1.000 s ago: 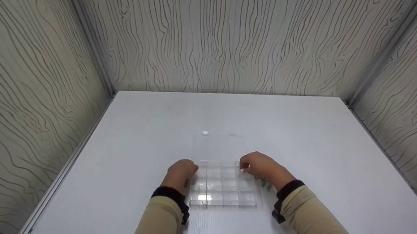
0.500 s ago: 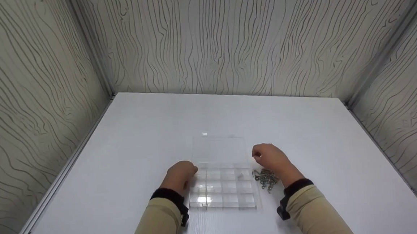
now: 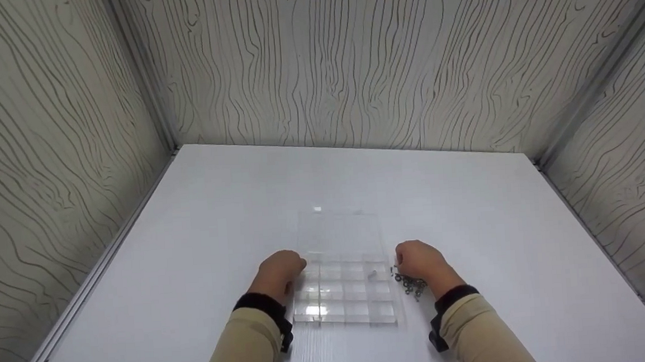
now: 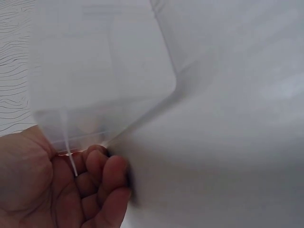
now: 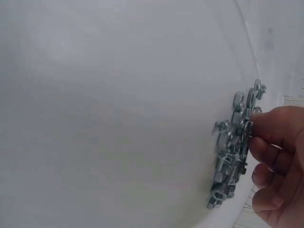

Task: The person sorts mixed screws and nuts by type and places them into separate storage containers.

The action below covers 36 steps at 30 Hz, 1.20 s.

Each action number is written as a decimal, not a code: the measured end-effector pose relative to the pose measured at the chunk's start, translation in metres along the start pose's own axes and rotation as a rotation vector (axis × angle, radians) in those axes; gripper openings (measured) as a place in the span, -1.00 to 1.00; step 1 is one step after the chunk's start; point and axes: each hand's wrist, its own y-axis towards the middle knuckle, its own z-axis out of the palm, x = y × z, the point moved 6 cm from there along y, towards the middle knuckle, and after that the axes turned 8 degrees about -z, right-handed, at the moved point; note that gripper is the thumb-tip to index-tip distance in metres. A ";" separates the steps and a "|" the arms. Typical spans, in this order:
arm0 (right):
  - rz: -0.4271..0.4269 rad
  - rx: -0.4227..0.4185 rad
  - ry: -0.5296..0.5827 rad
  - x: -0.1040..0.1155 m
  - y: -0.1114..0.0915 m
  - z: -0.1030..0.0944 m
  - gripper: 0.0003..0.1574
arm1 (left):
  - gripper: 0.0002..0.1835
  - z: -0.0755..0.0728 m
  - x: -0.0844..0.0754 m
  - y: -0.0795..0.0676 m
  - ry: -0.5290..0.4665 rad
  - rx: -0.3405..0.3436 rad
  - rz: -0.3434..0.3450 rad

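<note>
A clear plastic compartment box (image 3: 343, 289) lies on the white table, its transparent lid (image 3: 338, 230) folded back on the far side. My left hand (image 3: 280, 270) grips the box's left side, thumb at the rim; in the left wrist view its fingers curl beside the box's corner. A small greyish piece (image 3: 372, 274) sits in a right-column compartment. Right of the box, nuts, bolts and washers (image 5: 230, 147) lie in a pile. My right hand (image 3: 421, 261) is over this pile, fingers curled, thumb and fingertips right at the metal parts. I cannot tell whether they pinch one.
The white table (image 3: 234, 197) stretches out around the box. Wood-grain panels (image 3: 321, 63) stand along its back and both sides.
My right hand has left the box's right compartments, swung right, then lowered onto the hardware pile. A small piece now shows in a right-column compartment. My left hand has stayed on the box.
</note>
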 end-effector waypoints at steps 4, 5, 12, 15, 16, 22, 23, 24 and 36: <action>-0.015 -0.003 -0.017 0.000 0.001 0.001 -0.86 | -0.63 0.001 0.001 -0.001 -0.044 -0.001 -0.039; -0.017 -0.004 -0.017 0.000 0.001 0.001 -0.85 | -0.63 0.001 0.001 -0.001 -0.052 -0.004 -0.044; -0.022 -0.060 0.108 0.003 0.003 -0.012 -0.86 | -0.60 0.001 0.003 -0.003 -0.083 0.021 -0.072; -0.082 -0.097 0.152 0.012 0.005 -0.021 -0.86 | -0.60 0.000 0.003 -0.002 -0.087 0.018 -0.078; -0.120 -0.110 0.155 0.017 0.006 -0.024 -0.86 | -0.61 0.001 0.004 -0.002 -0.094 0.021 -0.081; -0.313 -0.115 0.131 0.042 0.005 -0.029 -0.82 | -0.65 0.000 0.005 -0.002 -0.126 0.031 -0.092; -0.308 -0.096 0.121 0.045 0.004 -0.027 -0.82 | -0.65 0.000 0.005 -0.001 -0.124 0.029 -0.091; -0.306 -0.081 0.104 0.047 0.004 -0.024 -0.81 | -0.66 0.000 0.005 -0.001 -0.125 0.029 -0.091; -0.239 0.068 -0.051 0.059 0.003 -0.010 -0.88 | -0.67 -0.003 0.003 -0.003 -0.086 -0.036 -0.053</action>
